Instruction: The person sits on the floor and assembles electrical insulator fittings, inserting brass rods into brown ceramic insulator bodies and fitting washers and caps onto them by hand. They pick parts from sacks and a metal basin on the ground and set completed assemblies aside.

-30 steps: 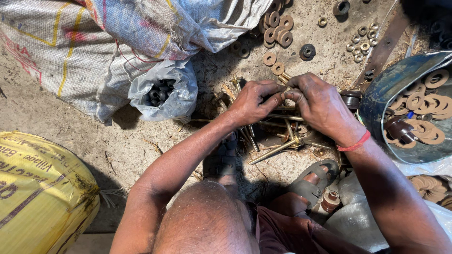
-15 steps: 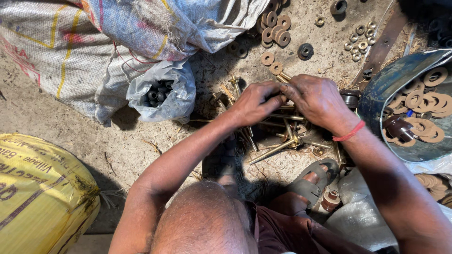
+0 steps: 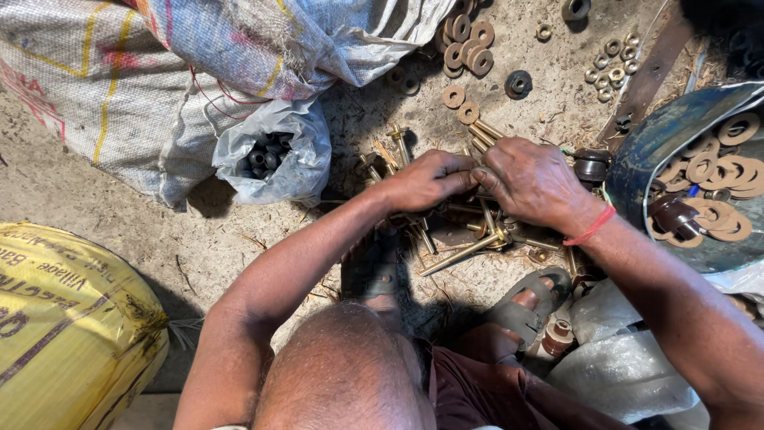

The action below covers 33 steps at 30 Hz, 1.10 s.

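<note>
Centrally, left hand (image 3: 426,181) and right hand (image 3: 532,181) meeting fingertip to fingertip above a loose heap of brass-coloured bolts (image 3: 469,239) on the dirt floor (image 3: 199,247); grip of both hands closed together on a small part, its shape hidden by the fingers, so whether a bolt or a washer cannot be told. Right wrist circled by a red thread band (image 3: 591,229). Directly below the hands, two feet in grey sandals (image 3: 521,312), bolts lying between and just beside them. Beyond the fingertips, scattered brown washers (image 3: 465,44) and one dark ring (image 3: 518,83) on the floor, with a cluster of small pale nuts (image 3: 613,62) farther right. At right, a blue metal basin (image 3: 652,147) holding more brown washers, near the right forearm. At left of the hands, an open clear plastic bag (image 3: 278,151) containing dark ring-shaped parts, resting against a woven white sack (image 3: 103,87) with coloured stripes. At lower left, well apart from the hands, a yellow sack (image 3: 68,318).
</note>
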Tool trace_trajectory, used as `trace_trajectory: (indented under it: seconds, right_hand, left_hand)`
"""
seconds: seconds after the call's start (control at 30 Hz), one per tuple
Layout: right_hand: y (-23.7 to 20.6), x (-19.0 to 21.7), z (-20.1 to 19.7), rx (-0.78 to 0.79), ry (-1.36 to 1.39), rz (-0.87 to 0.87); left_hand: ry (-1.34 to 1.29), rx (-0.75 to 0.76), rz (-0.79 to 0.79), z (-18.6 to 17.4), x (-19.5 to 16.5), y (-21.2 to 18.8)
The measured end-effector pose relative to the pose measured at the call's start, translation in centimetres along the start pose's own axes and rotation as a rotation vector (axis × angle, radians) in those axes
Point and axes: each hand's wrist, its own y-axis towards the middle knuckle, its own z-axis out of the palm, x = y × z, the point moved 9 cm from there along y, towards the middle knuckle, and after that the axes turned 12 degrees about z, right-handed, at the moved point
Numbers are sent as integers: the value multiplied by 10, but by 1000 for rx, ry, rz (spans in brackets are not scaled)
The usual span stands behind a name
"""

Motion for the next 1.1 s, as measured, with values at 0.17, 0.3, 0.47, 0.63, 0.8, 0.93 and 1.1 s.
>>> trace_trajectory:
  seconds: [0.17,0.3,0.47,0.63,0.8,0.93,1.1]
  right_hand:
    - [-7,-42,40,164,74,579]
    - [-19,-56,48,322,240,828]
    - [-6,11,-13,23,124,66]
    - [-5,14,-10,132,168,98]
    - [-11,3,4,110,166,133]
    - [-19,-17,30,206,268,439]
    - [-26,-20,24,163,329,703]
  left_hand:
    - [404,-115,-171,19,-16,-9]
    - [632,-303,-40,14,-53,-7]
    - [165,-166,-52,-14,-40,-9]
    - [139,-25,18,-13,-42,-9]
    - [154,-24,58,-6,-46,-9]
    - [304,-158,9,0,-51,-11]
    - [324,-246,-125,2,-43,-18]
